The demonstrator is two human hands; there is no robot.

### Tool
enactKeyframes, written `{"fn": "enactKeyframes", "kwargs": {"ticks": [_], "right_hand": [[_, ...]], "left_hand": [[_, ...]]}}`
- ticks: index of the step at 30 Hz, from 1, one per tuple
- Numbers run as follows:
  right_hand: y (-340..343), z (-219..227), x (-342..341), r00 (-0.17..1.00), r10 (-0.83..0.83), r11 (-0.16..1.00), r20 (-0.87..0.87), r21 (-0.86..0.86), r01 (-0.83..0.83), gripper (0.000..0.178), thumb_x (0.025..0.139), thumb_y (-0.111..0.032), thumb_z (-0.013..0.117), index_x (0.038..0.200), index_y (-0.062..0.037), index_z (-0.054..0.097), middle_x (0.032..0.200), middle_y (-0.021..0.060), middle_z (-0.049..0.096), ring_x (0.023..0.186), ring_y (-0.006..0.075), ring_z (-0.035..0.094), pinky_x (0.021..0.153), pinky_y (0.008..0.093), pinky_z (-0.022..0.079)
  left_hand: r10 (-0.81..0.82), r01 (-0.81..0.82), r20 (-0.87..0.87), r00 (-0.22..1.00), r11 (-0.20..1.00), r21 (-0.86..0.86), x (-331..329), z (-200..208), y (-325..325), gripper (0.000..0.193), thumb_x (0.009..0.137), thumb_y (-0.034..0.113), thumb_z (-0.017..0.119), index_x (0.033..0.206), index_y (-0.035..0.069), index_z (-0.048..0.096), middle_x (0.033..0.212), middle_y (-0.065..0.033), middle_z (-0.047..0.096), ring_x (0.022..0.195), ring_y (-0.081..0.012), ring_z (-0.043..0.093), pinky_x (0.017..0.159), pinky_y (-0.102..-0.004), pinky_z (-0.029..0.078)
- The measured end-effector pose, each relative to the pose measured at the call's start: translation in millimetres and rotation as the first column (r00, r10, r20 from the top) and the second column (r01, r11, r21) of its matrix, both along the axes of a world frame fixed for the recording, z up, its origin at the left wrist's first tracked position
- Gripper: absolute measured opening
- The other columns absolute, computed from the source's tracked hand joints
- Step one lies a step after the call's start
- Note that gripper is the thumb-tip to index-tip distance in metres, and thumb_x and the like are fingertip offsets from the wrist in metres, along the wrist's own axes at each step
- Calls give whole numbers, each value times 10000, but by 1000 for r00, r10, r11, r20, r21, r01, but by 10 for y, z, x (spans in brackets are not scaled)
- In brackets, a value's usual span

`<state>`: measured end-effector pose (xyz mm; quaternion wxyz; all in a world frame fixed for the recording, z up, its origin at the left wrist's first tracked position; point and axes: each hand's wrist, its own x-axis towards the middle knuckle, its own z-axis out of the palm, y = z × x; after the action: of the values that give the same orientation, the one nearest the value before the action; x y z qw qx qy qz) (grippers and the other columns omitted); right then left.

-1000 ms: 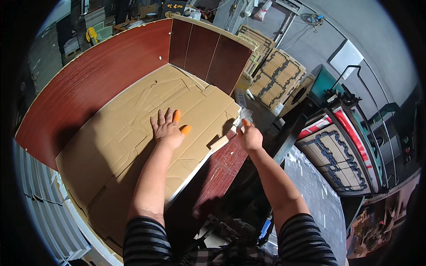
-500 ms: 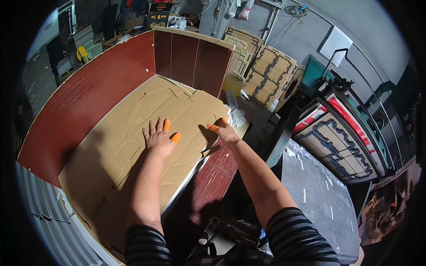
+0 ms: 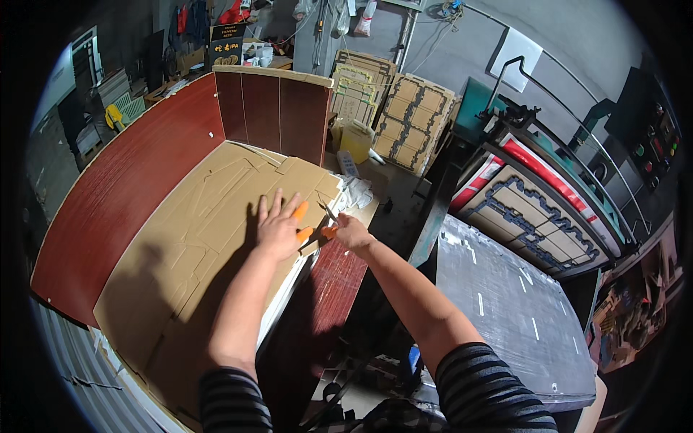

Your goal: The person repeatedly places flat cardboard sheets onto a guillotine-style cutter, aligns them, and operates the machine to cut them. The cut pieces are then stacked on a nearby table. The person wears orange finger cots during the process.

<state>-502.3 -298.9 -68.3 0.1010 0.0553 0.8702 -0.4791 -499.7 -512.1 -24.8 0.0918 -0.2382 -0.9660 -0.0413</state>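
Observation:
My left hand (image 3: 276,229) lies flat with its fingers spread on a large brown cardboard sheet (image 3: 206,206). Cut lines and loose-edged panels show in the sheet. Orange finger covers sit on my left thumb and forefinger. At the sheet's right edge, my right hand (image 3: 351,232) is closed, also with orange on its fingers. A thin, pointed, dark shape juts out beyond those fingers; I cannot make out what it is. White sheet edges show beneath the cardboard, beside the reddish-brown bench top (image 3: 333,278).
Dark red boards (image 3: 155,173) stand upright along the left and far sides. A crumpled white cloth (image 3: 356,193) lies past my right hand. On the right is a press with a grey plate (image 3: 498,303) and a raised die board (image 3: 534,220). More die boards (image 3: 415,119) lean at the back.
The view has shifted to the right. My left hand has slid toward the sheet's right edge, nearer my right hand. A thin pointed shape now shows more plainly at my right fingers.

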Motion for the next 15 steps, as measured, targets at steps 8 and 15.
{"fn": "enactKeyframes", "kwargs": {"ticks": [8,15], "right_hand": [[129,619,768,988,148,977,47,152,-153,886,792,-465,714,1425,39,352,1489,236,333,1389,311,318,1114,342,306],[663,764,1571,935,354,885,-3,324,-334,734,873,-354,693,1391,67,388,1350,241,502,1256,321,489,1011,343,417]], "left_hand": [[223,-207,205,953,973,-98,-178,-1,263,635,944,505,431,1508,257,273,1590,81,157,1464,-297,115,1151,-572,75],[190,-186,271,944,982,-41,-161,-11,258,660,931,508,451,1506,236,277,1590,61,163,1466,-312,88,1159,-564,45]]}}
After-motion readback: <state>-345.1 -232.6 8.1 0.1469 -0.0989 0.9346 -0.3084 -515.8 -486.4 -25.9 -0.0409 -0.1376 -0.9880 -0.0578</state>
